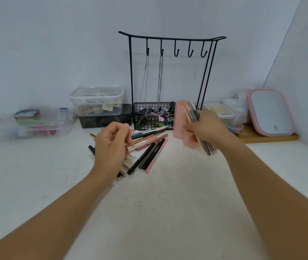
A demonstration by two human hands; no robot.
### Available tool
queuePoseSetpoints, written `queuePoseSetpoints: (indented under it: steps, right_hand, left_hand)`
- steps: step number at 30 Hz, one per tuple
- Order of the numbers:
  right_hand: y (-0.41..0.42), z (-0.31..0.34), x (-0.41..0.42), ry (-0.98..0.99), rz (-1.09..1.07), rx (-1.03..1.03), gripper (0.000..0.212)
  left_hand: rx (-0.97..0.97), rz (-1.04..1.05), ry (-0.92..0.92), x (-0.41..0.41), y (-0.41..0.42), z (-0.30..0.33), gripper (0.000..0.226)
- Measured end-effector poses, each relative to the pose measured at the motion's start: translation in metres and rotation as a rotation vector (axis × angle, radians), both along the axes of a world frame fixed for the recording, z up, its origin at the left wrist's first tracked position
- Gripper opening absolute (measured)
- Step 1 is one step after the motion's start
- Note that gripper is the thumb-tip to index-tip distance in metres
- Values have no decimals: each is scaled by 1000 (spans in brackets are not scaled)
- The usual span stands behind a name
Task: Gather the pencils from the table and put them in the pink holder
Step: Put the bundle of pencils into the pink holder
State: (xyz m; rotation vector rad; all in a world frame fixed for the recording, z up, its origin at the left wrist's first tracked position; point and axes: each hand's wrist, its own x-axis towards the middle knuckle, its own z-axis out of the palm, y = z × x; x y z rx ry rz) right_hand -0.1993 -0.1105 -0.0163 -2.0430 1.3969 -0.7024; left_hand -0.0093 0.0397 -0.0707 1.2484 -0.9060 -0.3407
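The pencils (pixel 145 147) still to be gathered lie in a loose heap on the white table (pixel 168 203), most with their long axes running from near-left to far-right, fanned toward the wire basket. The left hand (pixel 112 145) hovers directly over the heap's left half, its fingers curled with thumb and forefinger drawn together; whether it pinches a thin pencil cannot be told. It is plainly the nearer hand to the pile.

The right hand (pixel 204 128) grips a bundle of pencils (pixel 193 114) held steeply, tips pointing up and away, pressed beside the pink holder (pixel 180 124), which sits just right of the heap. Whether the fingers also wrap the holder is blurred.

Behind stand the wire basket (pixel 149 115) under a black hook rack (pixel 168 53) with chains, clear plastic boxes (pixel 97 100) to the left, and a pink-rimmed mirror (pixel 270 111) far right. Nothing lies between heap and holder.
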Motion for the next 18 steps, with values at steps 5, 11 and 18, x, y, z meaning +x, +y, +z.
queuePoseSetpoints:
  steps: [5,11,18]
  right_hand:
    - [8,15,-6,-25,128,336,21]
    - [12,53,-26,-477,166,248,21]
    - [-13,20,-8,-1381,-74,64,16]
  left_hand:
    - [19,-16,-11,-1,0,-1,27]
    - [23,-14,6,-2,0,-1,28]
    - [14,-18,-10,-3,0,-2,26]
